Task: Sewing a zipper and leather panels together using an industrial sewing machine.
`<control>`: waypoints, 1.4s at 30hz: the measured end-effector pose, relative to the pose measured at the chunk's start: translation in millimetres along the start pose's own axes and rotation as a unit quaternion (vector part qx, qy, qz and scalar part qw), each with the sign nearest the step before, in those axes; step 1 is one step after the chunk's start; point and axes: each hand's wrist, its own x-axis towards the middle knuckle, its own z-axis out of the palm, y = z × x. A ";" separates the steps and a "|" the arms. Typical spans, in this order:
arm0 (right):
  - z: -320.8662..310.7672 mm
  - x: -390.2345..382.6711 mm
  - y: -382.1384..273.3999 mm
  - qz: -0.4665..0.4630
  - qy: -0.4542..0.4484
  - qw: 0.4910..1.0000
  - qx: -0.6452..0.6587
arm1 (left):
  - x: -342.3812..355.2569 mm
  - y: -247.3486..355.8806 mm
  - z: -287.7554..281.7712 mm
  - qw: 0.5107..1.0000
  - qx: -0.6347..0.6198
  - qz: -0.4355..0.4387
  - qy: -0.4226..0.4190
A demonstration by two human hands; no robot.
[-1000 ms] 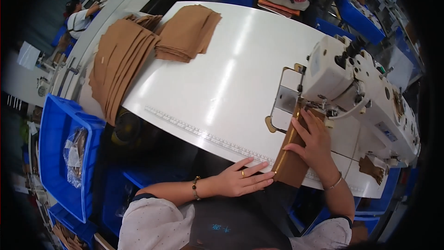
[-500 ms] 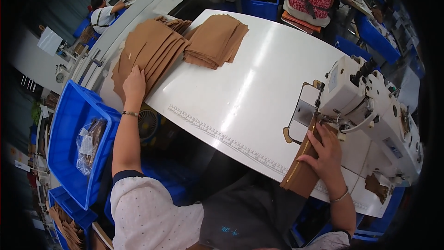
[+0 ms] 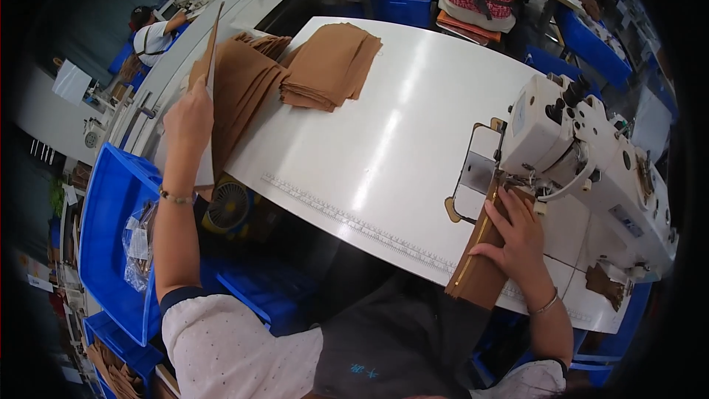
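Note:
My left hand (image 3: 189,122) is closed on the edge of a brown fabric panel (image 3: 200,67), raised nearly on edge so that its pale underside shows. Beside it, a fanned stack of brown panels (image 3: 247,77) lies at the table's left end. With fingers spread, my right hand (image 3: 517,233) rests flat on a brown piece with a gold-toned zipper (image 3: 480,281). This piece runs under the head of a white sewing machine (image 3: 539,129) and overhangs the table's near edge.
A second stack of brown panels (image 3: 329,66) sits at the back of the white table (image 3: 399,125). Printed rulers (image 3: 354,218) follow its front edge. At left stands a blue bin (image 3: 111,251) holding a plastic bag; a fan (image 3: 229,209) is below the table. Other people sit beyond.
My left hand has lifted a brown panel off the fanned stack and tilted it up, moving slightly left. My right hand stays on the zippered piece at the machine.

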 end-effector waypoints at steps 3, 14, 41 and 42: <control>-0.8 -0.8 0.3 0.013 -0.008 1.000 -0.001 | -23.4 73.1 -48.2 0.957 -0.253 0.096 -0.101; 1.8 -3.1 2.9 0.021 -0.014 1.000 0.007 | -112.1 256.5 -128.6 0.416 -0.658 0.338 -0.530; 11.5 -13.2 18.9 -0.039 -0.017 0.995 0.096 | -117.1 347.0 -57.7 0.740 -0.529 0.380 -0.169; 12.2 -13.4 18.4 -0.032 -0.015 0.995 0.090 | -115.2 346.9 -56.4 0.748 -0.510 0.397 -0.151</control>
